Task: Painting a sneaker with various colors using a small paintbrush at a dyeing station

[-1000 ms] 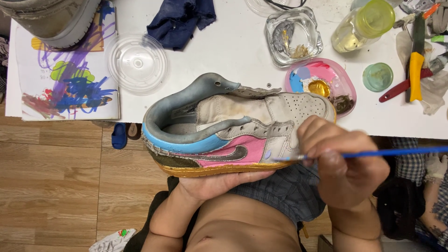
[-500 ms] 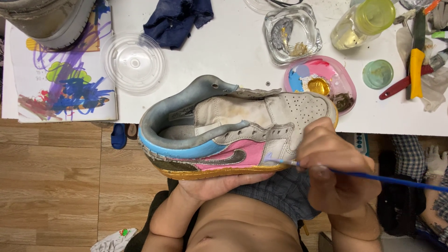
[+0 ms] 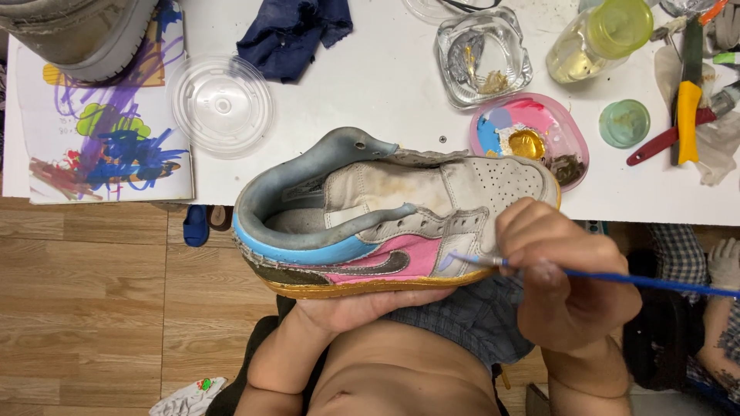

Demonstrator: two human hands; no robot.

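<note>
**Brush angle is shifting on the sneaker's side panel**

While the left hand (image 3: 362, 308) is cupping the sneaker (image 3: 385, 231) from under its gold sole, the right hand (image 3: 566, 281) is pinching the blue paintbrush (image 3: 617, 277), and the handle is tilting lower than a second ago. The tip is now sitting on the pale panel just beside the pink patch, so painting looks to be moving toeward. The shoe is hovering over the lap, its toe overlapping the white table (image 3: 385, 92) edge. The paint palette (image 3: 532, 139) is right there; open floor is sitting to the left.
</note>
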